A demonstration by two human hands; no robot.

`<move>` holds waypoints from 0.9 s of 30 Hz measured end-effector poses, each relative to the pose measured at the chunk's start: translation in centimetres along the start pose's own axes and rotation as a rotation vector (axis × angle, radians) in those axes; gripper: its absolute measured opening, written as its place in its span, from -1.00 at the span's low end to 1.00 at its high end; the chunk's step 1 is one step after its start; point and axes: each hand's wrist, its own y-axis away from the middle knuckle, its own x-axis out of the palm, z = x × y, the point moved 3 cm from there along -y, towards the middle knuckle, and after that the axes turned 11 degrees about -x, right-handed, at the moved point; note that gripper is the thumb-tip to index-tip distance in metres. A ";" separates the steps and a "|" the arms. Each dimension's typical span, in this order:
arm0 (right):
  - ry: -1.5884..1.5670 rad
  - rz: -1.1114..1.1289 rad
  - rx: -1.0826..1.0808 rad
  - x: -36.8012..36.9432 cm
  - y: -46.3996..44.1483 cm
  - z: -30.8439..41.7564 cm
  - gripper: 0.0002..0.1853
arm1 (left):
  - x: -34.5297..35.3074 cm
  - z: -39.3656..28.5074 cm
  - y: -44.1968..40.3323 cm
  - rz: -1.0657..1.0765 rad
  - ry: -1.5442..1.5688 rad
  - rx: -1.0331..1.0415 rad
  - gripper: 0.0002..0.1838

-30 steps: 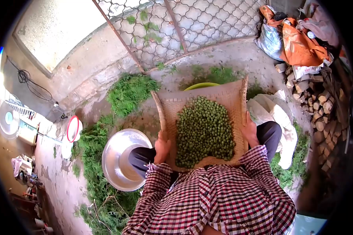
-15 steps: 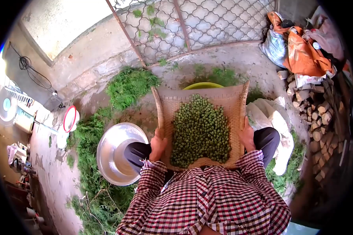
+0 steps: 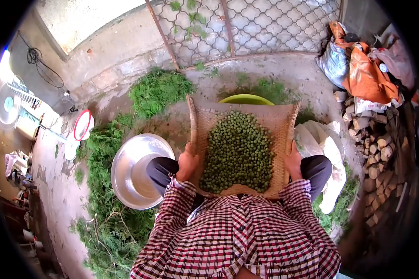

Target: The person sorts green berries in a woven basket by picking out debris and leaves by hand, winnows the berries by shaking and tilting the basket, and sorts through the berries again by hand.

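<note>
A woven winnowing basket (image 3: 280, 135) lies across my lap, its side rims running away from me. Many small round green fruits (image 3: 237, 153) are heaped along its middle, with bare weave at both sides and the far end. My left hand (image 3: 187, 162) is closed round the left rim. On the opposite rim, my right hand (image 3: 293, 162) grips at about the same height. Beyond the far edge, part of a yellow-green basin (image 3: 246, 99) shows; the rest is hidden by the basket.
A wide metal basin (image 3: 125, 172) stands beside my left knee. Cut greenery (image 3: 100, 162) covers the ground at left. A pale cloth sack (image 3: 328, 181) lies at right, near stacked firewood (image 3: 375, 153) and orange bags (image 3: 365, 76). A wire-mesh panel (image 3: 274, 28) stands ahead.
The view has tilted slightly, so the surroundings sit a little differently. The fruits have shifted slightly within the basket. Both hands keep their hold on its rims.
</note>
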 end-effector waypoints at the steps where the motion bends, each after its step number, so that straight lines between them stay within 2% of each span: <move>1: -0.031 -0.030 0.020 -0.7 -0.5 0.8 -0.22 | -0.7 -0.6 -0.1 0.012 0.024 -0.085 -0.33; 5: -0.136 -0.168 -0.004 -5.5 -1.5 4.8 -0.26 | -3.7 -2.2 0.5 -0.079 0.216 -0.033 -0.31; 8: -0.011 -0.250 -0.061 -4.1 -3.2 3.0 -0.27 | -3.4 -3.0 -0.2 -0.193 0.227 0.034 -0.33; 9: 0.001 -0.257 -0.090 -2.6 -3.8 2.0 -0.30 | -3.7 -4.5 -1.4 -0.040 0.078 -0.151 -0.40; 10: 0.010 -0.249 -0.096 -1.6 -2.9 0.7 -0.30 | -3.0 -4.2 -2.4 -0.059 0.119 -0.058 -0.45; 12: 0.090 -0.059 -0.002 0.4 -1.6 -1.4 -0.17 | -2.6 -3.2 -1.9 0.010 0.005 -0.093 -0.46; 13: -0.061 -0.242 -0.101 -0.6 -0.1 0.2 -0.16 | -1.8 -1.6 -1.7 0.015 -0.004 -0.095 -0.46; 14: -0.065 -0.231 -0.084 -1.2 0.1 1.3 -0.16 | -0.5 0.3 -1.3 0.008 0.009 -0.039 -0.45; 16: -0.116 0.129 0.192 -1.2 -0.7 1.8 -0.16 | 0.0 1.1 -0.2 0.017 0.024 0.020 -0.43; 17: 0.043 -0.025 -0.011 -0.1 -0.7 1.0 -0.13 | -0.3 0.6 -0.1 0.006 0.029 0.016 -0.41; 19: -0.008 -0.048 0.027 -1.4 -0.9 1.3 -0.13 | -1.7 -0.5 0.5 -0.011 0.039 -0.003 -0.39; 21: -0.060 -0.068 0.075 -2.2 -1.3 1.7 -0.13 | -4.0 -2.3 1.3 -0.138 0.103 -0.013 -0.34; 23: -0.094 -0.263 -0.104 -2.8 -1.8 2.1 -0.16 | -4.7 -3.3 1.1 -0.163 0.135 0.018 -0.32; 24: -0.098 -0.260 -0.091 -2.5 -1.9 2.2 -0.16 | -4.9 -3.4 1.4 -0.183 0.166 0.041 -0.30; 26: -0.067 0.024 0.108 -1.6 -3.5 2.2 -0.21 | -3.3 -1.7 0.0 -0.174 0.096 0.058 -0.30; 27: -0.095 -0.013 0.071 -0.4 -3.3 1.6 -0.21 | -2.4 -0.6 -0.2 -0.069 0.038 -0.036 -0.27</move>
